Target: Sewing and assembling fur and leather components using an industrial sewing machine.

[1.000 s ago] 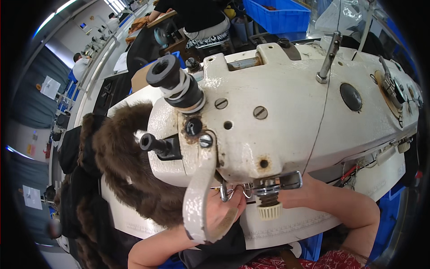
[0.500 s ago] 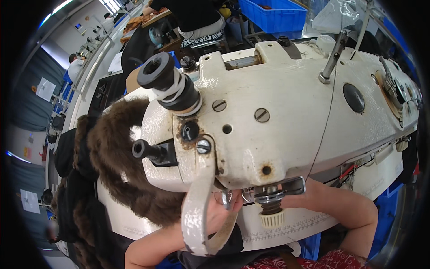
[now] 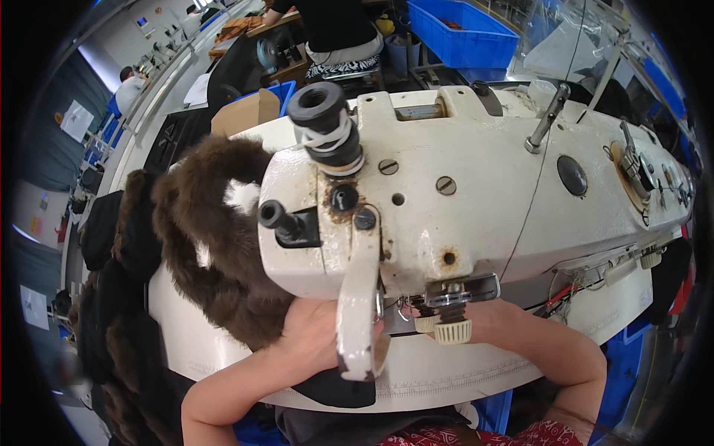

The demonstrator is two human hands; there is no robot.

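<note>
A white industrial sewing machine (image 3: pixel 476 215) with rust spots and a thread running down its front fills the middle. My left hand (image 3: pixel 316 331) is by the needle end, its fingers hidden behind the curved white lever (image 3: pixel 358 312). Brown fur trim (image 3: pixel 223 290) loops over the table left of the machine and reaches that hand. Black cloth (image 3: pixel 342 389) shows below the lever, beside my left wrist. My right hand (image 3: pixel 483 320) is under the machine arm, its fingers mostly covered by the tension knob (image 3: pixel 452 332). What either hand grips is out of sight.
Black pieces with brown fur (image 3: pixel 134 297) are heaped along the table's left side. A cardboard box (image 3: pixel 245 111) stands behind the machine. Farther back are a seated person (image 3: pixel 331 30) and a blue crate (image 3: pixel 465 37). The white tabletop (image 3: pixel 446 386) has a ruler strip near its front edge.
The view has shifted, so the machine appears farther right. My left hand has moved left relative to the curved lever, and more of it shows. The fur trim stays beside it.
</note>
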